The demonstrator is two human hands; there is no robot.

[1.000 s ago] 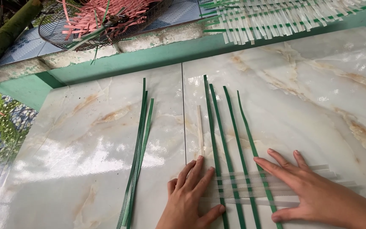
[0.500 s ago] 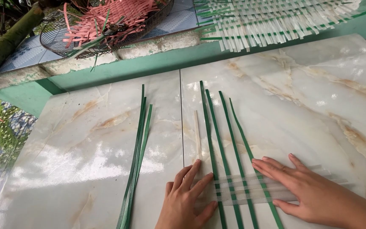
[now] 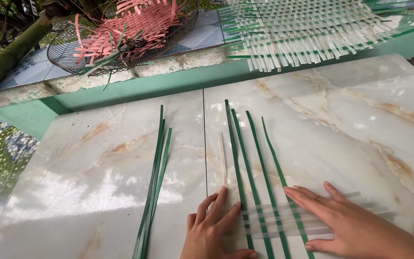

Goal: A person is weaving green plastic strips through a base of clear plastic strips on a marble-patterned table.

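Left of both hands a spare bundle of green strips (image 3: 153, 192) lies on the marble table (image 3: 360, 129); the left hand (image 3: 215, 230) presses flat, fingers spread, beside a pale strip (image 3: 223, 160). Between the hands run four green strips (image 3: 255, 182) crossed by clear strips (image 3: 283, 221), which the right hand (image 3: 346, 223) pins open-palmed; this looks like early weaving, and the next clear strip would need careful threading over and under.

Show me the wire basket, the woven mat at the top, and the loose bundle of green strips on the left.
wire basket (image 3: 63, 57), head view, on its dark mesh wall at the left.
woven mat (image 3: 307, 29), head view, mid-weave.
bundle of green strips (image 3: 155, 177), head view, midway along its length.
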